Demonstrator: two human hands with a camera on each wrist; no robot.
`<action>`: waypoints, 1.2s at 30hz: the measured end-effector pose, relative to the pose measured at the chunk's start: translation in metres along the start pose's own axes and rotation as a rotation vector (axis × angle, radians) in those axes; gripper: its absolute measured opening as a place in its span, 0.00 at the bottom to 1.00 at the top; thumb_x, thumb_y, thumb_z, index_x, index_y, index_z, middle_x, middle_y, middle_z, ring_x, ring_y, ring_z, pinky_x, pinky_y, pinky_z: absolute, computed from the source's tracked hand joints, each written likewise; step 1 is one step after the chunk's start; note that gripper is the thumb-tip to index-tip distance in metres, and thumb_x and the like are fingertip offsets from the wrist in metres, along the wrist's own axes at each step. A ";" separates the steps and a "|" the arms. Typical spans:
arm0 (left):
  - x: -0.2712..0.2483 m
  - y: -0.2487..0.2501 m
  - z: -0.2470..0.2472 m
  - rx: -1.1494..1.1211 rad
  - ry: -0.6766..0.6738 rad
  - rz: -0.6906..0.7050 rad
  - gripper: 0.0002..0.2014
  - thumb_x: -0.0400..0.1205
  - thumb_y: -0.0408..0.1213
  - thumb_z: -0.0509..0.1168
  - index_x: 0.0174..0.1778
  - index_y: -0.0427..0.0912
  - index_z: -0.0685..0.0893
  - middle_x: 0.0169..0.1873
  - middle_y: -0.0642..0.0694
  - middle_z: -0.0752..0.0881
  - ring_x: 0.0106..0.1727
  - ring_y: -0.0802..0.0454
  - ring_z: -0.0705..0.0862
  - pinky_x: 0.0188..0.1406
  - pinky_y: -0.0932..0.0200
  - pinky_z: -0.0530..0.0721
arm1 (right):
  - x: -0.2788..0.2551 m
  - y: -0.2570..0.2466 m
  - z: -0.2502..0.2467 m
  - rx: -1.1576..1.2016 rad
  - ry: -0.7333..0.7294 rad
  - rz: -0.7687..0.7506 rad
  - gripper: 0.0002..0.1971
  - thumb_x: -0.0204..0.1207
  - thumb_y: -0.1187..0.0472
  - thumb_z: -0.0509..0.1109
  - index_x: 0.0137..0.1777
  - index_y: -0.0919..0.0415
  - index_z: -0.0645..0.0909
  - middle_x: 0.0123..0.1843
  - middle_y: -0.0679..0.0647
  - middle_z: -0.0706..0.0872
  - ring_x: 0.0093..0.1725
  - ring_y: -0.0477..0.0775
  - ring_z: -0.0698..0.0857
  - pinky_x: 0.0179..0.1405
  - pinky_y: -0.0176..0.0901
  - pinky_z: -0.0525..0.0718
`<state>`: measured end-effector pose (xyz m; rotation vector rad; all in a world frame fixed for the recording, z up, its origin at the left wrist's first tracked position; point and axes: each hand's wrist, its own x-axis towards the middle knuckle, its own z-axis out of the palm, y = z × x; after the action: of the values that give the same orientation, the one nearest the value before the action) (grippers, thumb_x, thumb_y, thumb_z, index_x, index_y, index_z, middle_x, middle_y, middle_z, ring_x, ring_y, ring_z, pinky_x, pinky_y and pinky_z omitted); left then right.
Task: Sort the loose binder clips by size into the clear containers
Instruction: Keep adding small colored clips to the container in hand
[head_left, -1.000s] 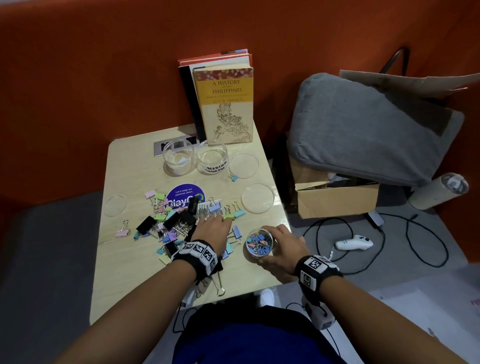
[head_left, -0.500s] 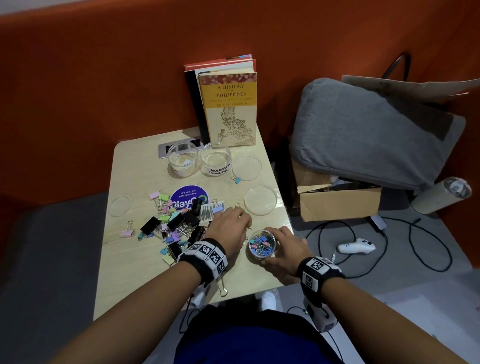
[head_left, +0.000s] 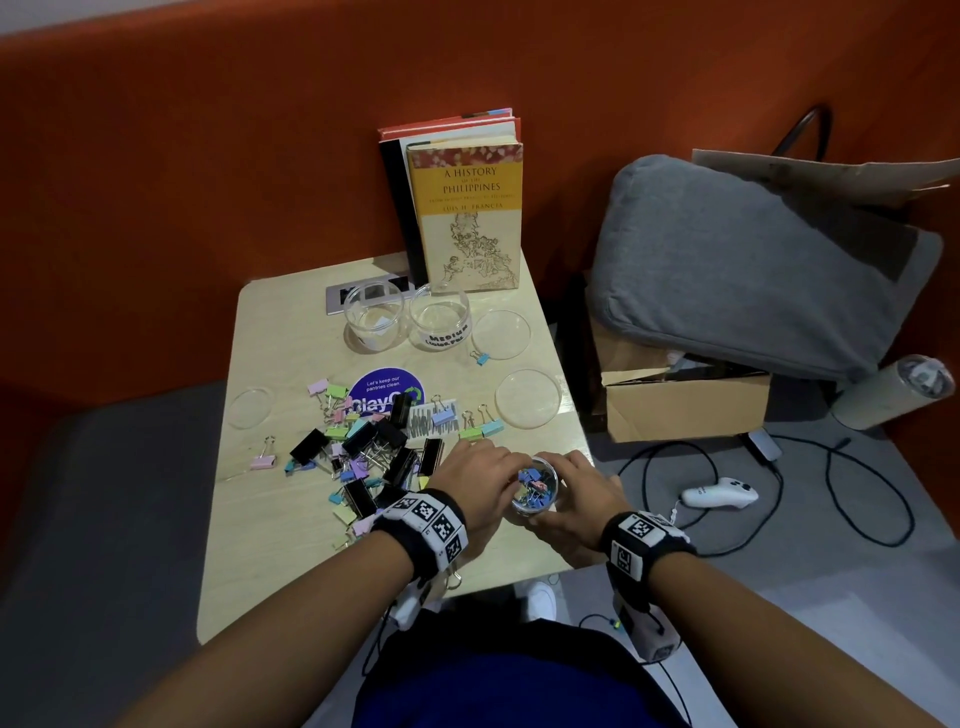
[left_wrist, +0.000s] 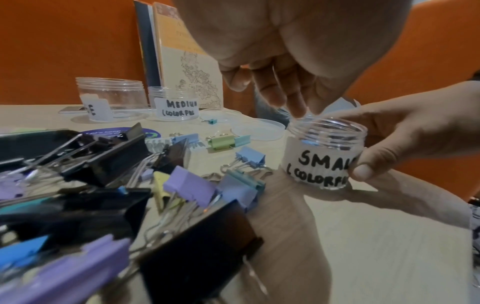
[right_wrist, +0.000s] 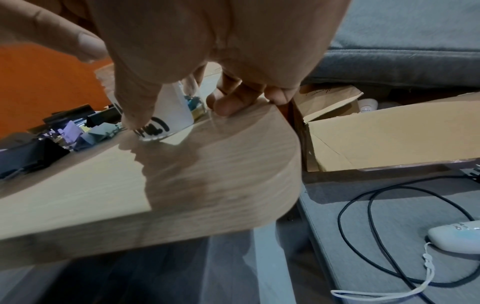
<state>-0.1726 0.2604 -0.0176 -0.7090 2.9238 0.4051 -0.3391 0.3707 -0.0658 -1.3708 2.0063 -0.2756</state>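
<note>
A small clear jar (head_left: 535, 491) labelled "SMALL (COLORFUL)" (left_wrist: 324, 158) stands near the table's front right corner and holds several small coloured clips. My right hand (head_left: 569, 486) grips its side (right_wrist: 168, 115), with the thumb on the label. My left hand (head_left: 511, 470) hovers over the jar mouth, fingers pointing down (left_wrist: 298, 107); I see no clip between them. The pile of loose binder clips (head_left: 374, 452), black and pastel, lies to the left. Two clear jars stand empty at the back, one labelled "MEDIUM" (head_left: 440, 325) and a larger one (head_left: 373, 322).
Three clear lids (head_left: 501, 335) (head_left: 528, 398) (head_left: 250, 408) lie on the wooden table (head_left: 291, 545). Books (head_left: 465, 218) lean on the orange wall behind. A cardboard box (head_left: 685, 405), grey cushion (head_left: 753, 270), cables and a white controller (head_left: 719, 496) are off the right edge.
My left hand has left the clip pile and moved right, ending over the small jar's mouth. The right hand has stayed on the jar.
</note>
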 end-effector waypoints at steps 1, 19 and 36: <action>-0.002 0.000 0.001 0.001 0.010 0.001 0.18 0.87 0.47 0.57 0.73 0.50 0.76 0.61 0.50 0.84 0.63 0.47 0.78 0.63 0.51 0.68 | 0.000 0.000 0.000 0.002 0.002 -0.001 0.41 0.65 0.34 0.75 0.77 0.35 0.62 0.67 0.44 0.72 0.67 0.50 0.77 0.62 0.55 0.69; -0.093 -0.135 -0.013 -0.035 0.053 -0.446 0.06 0.83 0.41 0.64 0.53 0.47 0.83 0.50 0.49 0.86 0.55 0.45 0.82 0.52 0.51 0.78 | 0.002 -0.033 0.004 0.016 -0.023 -0.088 0.44 0.56 0.38 0.79 0.72 0.44 0.65 0.67 0.46 0.74 0.63 0.51 0.81 0.59 0.52 0.84; -0.122 -0.149 0.015 0.053 -0.030 -0.127 0.22 0.84 0.43 0.61 0.77 0.54 0.74 0.68 0.50 0.78 0.69 0.46 0.75 0.70 0.44 0.68 | -0.020 -0.064 0.039 0.122 0.093 0.072 0.44 0.50 0.31 0.72 0.67 0.48 0.68 0.59 0.49 0.75 0.58 0.53 0.79 0.59 0.51 0.82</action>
<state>0.0050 0.1898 -0.0469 -0.8676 2.8304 0.3222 -0.2631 0.3691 -0.0530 -1.2273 2.0739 -0.4282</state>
